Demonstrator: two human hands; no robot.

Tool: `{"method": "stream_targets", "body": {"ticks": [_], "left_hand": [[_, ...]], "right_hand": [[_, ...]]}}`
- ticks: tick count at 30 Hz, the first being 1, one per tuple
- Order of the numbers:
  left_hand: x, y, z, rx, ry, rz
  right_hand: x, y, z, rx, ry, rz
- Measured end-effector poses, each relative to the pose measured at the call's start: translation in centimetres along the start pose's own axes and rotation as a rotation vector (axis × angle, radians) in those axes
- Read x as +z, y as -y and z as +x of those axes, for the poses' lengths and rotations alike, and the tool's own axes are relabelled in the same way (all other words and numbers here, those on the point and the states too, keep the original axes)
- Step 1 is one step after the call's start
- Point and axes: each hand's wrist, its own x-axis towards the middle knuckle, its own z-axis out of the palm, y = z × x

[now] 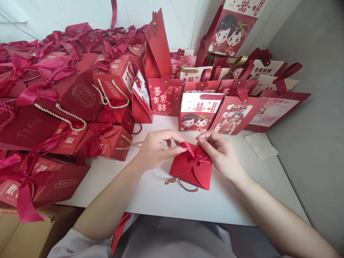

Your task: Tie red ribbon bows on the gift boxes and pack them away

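In front of me on the white table sits a small red gift box [185, 167] with rounded overlapping flaps. A red satin ribbon [202, 157] is looped at its top centre. My left hand [161, 147] pinches a loop of the ribbon between thumb and fingers on the left side. On the right, my right hand [215, 150] has thumb and forefinger pressed together at the ribbon's other side; the exact grip is partly hidden. A twisted gold cord handle [185, 185] lies at the box's near edge, resting on the table.
Stacked red boxes with ribbon bows [72, 89] fill the left side. Several upright wedding gift bags [201, 111] stand along the back. A white paper napkin [261, 146] lies at right by the grey wall [317, 107]. Below the table's left edge is a cardboard box [34, 233].
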Motion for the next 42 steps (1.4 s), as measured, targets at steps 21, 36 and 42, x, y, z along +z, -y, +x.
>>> {"method": "stream_targets", "body": {"ticks": [21,36,42], "left_hand": [[-0.2,0.0,0.0,0.16,-0.221,0.28],[0.5,0.0,-0.1,0.139,-0.085,0.18],[0.7,0.3,-0.3,0.081,-0.209,0.08]], "right_hand": [[0.5,0.1,-0.9,-0.457,-0.276,-0.091],[0.6,-0.2,-0.9,-0.595,-0.193,-0.117],[0.6,-0.3,-0.8,-0.615,-0.208,-0.163]]}}
